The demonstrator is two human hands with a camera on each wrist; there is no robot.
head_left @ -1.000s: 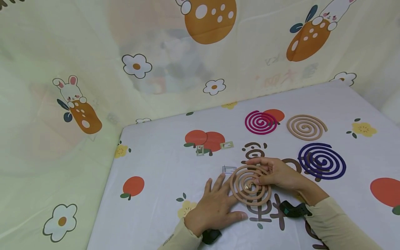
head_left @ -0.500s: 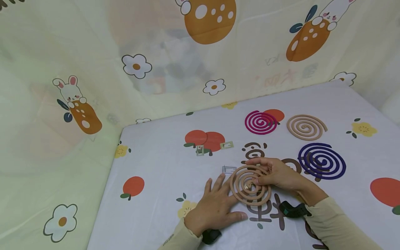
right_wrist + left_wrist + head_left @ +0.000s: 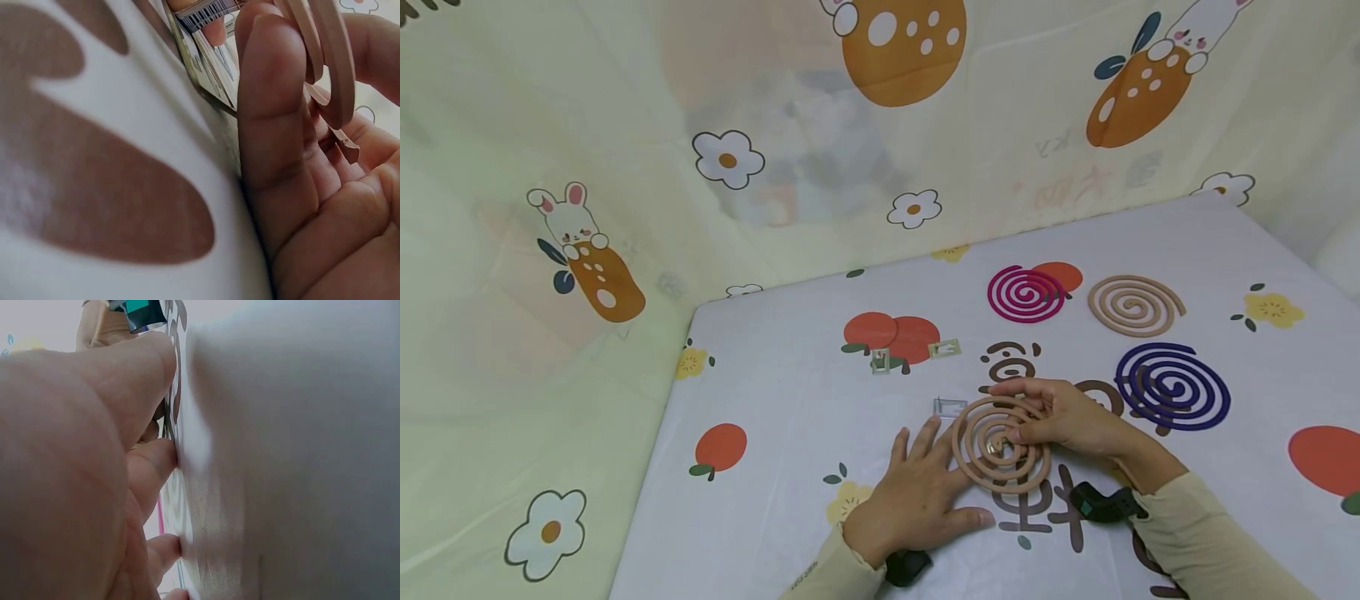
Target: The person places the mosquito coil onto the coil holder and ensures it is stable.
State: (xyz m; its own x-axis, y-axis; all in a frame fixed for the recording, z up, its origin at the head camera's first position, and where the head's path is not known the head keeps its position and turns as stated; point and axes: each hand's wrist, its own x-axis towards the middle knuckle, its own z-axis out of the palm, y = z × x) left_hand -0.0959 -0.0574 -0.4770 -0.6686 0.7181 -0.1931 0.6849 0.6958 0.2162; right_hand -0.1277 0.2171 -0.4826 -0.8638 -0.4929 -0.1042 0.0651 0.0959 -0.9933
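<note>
My right hand point(image 3: 1067, 421) holds a tan mosquito coil point(image 3: 964, 467) by its right side, thumb near the centre and fingers at the far rim. A bit of shiny metal point(image 3: 996, 447) shows through the middle of the spiral. In the right wrist view, the raised coil point(image 3: 337, 75) overlaps the fingers, and a flat metal plate point(image 3: 199, 81) lies under it on the cloth. My left hand point(image 3: 917, 496) is spread palm down on the table, fingertips touching the cloth; its index finger passes beneath the coil's left edge, the tip hidden.
Behind the held coil lie a magenta coil point(image 3: 1026, 294), another tan coil point(image 3: 1135, 306) and a dark blue coil point(image 3: 1173, 387). Small metal stands rest to the left: one stand point(image 3: 880, 361), a second stand point(image 3: 944, 348) and a silvery piece point(image 3: 950, 408). A printed curtain point(image 3: 805, 242) rises behind the table.
</note>
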